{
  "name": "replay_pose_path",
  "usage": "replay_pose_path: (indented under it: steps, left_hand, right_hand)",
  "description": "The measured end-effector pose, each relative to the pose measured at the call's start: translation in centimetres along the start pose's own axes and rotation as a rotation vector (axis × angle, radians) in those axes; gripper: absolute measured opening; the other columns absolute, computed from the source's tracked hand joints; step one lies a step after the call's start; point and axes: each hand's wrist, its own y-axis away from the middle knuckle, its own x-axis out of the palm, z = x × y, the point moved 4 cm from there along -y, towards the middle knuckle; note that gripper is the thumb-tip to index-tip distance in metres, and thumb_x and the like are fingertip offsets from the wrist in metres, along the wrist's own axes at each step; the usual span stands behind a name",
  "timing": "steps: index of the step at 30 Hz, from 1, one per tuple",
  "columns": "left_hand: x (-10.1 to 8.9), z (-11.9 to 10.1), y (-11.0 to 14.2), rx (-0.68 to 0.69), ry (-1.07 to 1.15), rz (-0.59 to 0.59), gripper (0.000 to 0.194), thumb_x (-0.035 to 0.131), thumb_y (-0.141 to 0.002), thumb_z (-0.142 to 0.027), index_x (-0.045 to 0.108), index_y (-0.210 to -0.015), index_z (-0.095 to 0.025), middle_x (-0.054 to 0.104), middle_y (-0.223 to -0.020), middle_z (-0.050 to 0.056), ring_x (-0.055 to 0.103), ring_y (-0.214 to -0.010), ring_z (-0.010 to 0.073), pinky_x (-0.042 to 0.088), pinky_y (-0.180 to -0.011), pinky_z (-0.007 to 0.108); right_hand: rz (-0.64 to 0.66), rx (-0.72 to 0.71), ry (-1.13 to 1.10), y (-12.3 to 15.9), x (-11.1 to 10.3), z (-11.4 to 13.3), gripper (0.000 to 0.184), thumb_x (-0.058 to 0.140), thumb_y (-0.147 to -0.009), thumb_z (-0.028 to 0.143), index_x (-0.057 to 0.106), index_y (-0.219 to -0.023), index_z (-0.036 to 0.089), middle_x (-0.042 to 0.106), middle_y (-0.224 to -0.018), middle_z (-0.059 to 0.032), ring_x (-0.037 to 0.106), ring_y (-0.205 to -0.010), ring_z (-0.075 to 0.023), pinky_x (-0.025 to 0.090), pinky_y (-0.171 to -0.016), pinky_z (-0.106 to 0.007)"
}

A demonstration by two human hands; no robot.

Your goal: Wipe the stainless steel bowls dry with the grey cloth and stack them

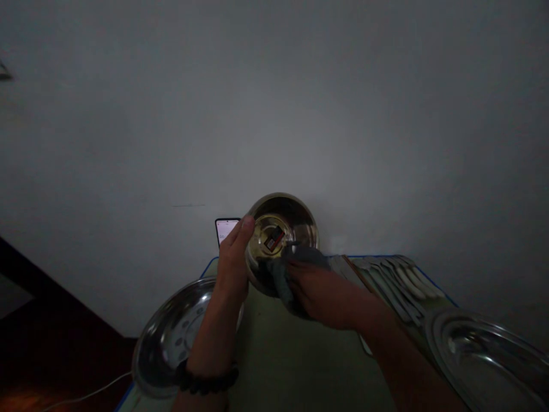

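Observation:
A shiny metal bowl [306, 220] is held up above the table, its open side tipped toward me. On its inner bottom sits a dark and red label [274, 238]. My left hand [234, 252] grips the bowl's left rim, thumb over the edge. In my right hand [319, 289] is a grey-blue cloth [283, 280], pressed against the lower right inside of the bowl. The cloth and motion blur partly hide those fingers.
A large metal basin [156, 337] stands at the left, under my left forearm. A phone [225, 226] leans on the wall. Several pieces of cutlery [398, 283] lie at the right of the green table [295, 366], beside a metal tray [484, 355]. A white cable [94, 393] hangs lower left.

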Motion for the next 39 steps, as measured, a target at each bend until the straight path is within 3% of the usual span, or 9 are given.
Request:
replay_pose_path:
  steps: [3,6,13,17,21,27,30,34,39]
  left_hand:
    - [0.3,0.2,0.1,-0.046,-0.005,0.045,0.037,0.064,-0.079,-0.053,0.074,-0.094,-0.021,0.077,-0.093,0.004,0.069,-0.095,0.0229,0.051,-0.086,0.033]
    - [0.6,0.5,0.1,-0.115,-0.006,0.071,0.045,0.062,-0.079,-0.056,0.074,-0.100,-0.018,0.077,-0.093,0.006,0.069,-0.097,0.0249,0.051,-0.087,0.035]
    - [1.9,2.7,0.3,-0.312,0.150,0.183,0.047,0.060,-0.081,-0.056,0.073,-0.107,-0.019,0.075,-0.106,0.008,0.064,-0.111,0.0272,0.045,-0.101,0.040]
    - [2.9,3.7,0.6,-0.359,0.216,0.204,0.047,0.058,-0.083,-0.055,0.072,-0.109,-0.019,0.072,-0.117,0.008,0.058,-0.121,0.0259,0.038,-0.108,0.038]
    - [3.5,4.4,0.6,-0.250,0.137,0.176,0.043,0.056,-0.086,-0.052,0.067,-0.116,-0.023,0.064,-0.130,0.005,0.049,-0.130,0.0222,0.031,-0.113,0.035]
    - [3.3,5.0,0.2,-0.149,-0.039,0.138,0.046,0.052,-0.087,-0.053,0.064,-0.119,-0.022,0.064,-0.130,0.006,0.051,-0.127,0.0239,0.033,-0.110,0.036]
    - [2.8,4.6,0.1,-0.117,-0.099,0.092,0.046,0.050,-0.088,-0.053,0.062,-0.121,-0.022,0.062,-0.132,0.006,0.049,-0.128,0.0228,0.031,-0.110,0.034]
    - [3.1,3.9,0.6,-0.136,-0.056,0.197,0.047,0.050,-0.088,-0.054,0.063,-0.121,-0.022,0.062,-0.132,0.005,0.051,-0.127,0.0234,0.033,-0.109,0.035]
    - [4.0,2.9,1.5,-0.148,-0.066,0.354,0.047,0.049,-0.090,-0.052,0.064,-0.121,-0.021,0.065,-0.129,0.005,0.055,-0.122,0.0244,0.037,-0.105,0.035]
  right_hand:
    - [-0.084,0.090,0.194,-0.1,0.1,-1.9,0.046,0.035,-0.093,0.013,0.046,-0.137,0.000,0.042,-0.147,-0.0197,0.032,-0.141,-0.0275,0.029,-0.115,-0.044]
    - [-0.226,0.188,0.336,-0.5,0.0,-3.1,0.049,0.033,-0.094,0.013,0.040,-0.141,0.000,0.034,-0.152,-0.0170,0.026,-0.143,-0.0287,0.024,-0.118,-0.047]
    - [-0.511,0.058,0.251,-2.0,0.3,-3.8,0.050,0.032,-0.098,0.019,0.034,-0.146,0.008,0.020,-0.158,-0.0099,0.014,-0.147,-0.0250,0.023,-0.119,-0.048]
    - [-0.450,0.028,-0.020,-2.4,0.8,-3.7,0.050,0.028,-0.099,0.023,0.033,-0.145,0.006,0.006,-0.160,-0.0143,0.012,-0.147,-0.0220,0.020,-0.120,-0.044]
    - [-0.324,0.022,-0.131,-2.4,1.4,-2.9,0.047,0.027,-0.097,0.016,0.040,-0.139,0.004,-0.005,-0.159,-0.0213,0.015,-0.146,-0.0259,0.021,-0.119,-0.044]
    - [-0.445,0.275,0.021,-1.3,-0.2,-2.8,0.044,0.050,-0.087,0.014,0.050,-0.130,0.008,0.037,-0.141,-0.0243,0.040,-0.134,-0.0344,0.038,-0.108,-0.049]
    - [-0.339,0.272,-0.046,-1.3,-0.3,-2.7,0.030,0.050,-0.088,0.020,0.057,-0.116,0.012,0.056,-0.120,-0.0170,0.059,-0.111,-0.0276,0.045,-0.099,-0.044]
    - [-0.258,0.231,-0.078,-1.5,0.7,-2.7,0.030,0.048,-0.086,0.017,0.051,-0.115,0.012,0.060,-0.116,-0.0174,0.060,-0.109,-0.0259,0.046,-0.095,-0.040]
    - [-0.379,0.473,0.031,-1.4,1.3,-4.5,0.028,0.040,-0.090,0.021,0.051,-0.113,0.008,0.063,-0.110,-0.0241,0.064,-0.104,-0.0319,0.049,-0.086,-0.042]
